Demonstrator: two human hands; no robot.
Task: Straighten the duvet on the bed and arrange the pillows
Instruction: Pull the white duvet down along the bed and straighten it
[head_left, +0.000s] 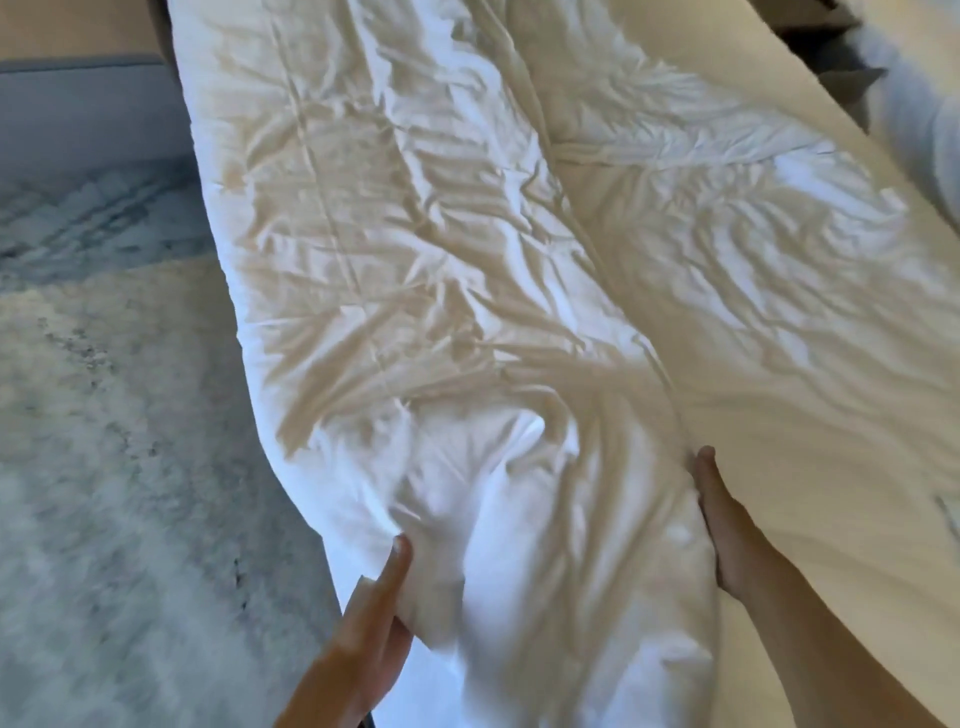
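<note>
A crumpled white duvet (415, 260) lies bunched lengthwise along the left side of the bed, its near end raised toward me. My left hand (371, 623) pinches the near left edge of the duvet, one finger lying straight on top of the fabric. At the duvet's right edge, my right hand (727, 535) grips a fold, thumb on top and the other fingers hidden beneath the cloth. A white pillow (930, 140) shows blurred at the far right edge.
The bare cream bed sheet (805, 467) spreads to the right of the duvet. A dark headboard (831, 57) shows at the top right. A mottled grey carpet (104, 467) covers the floor left of the bed.
</note>
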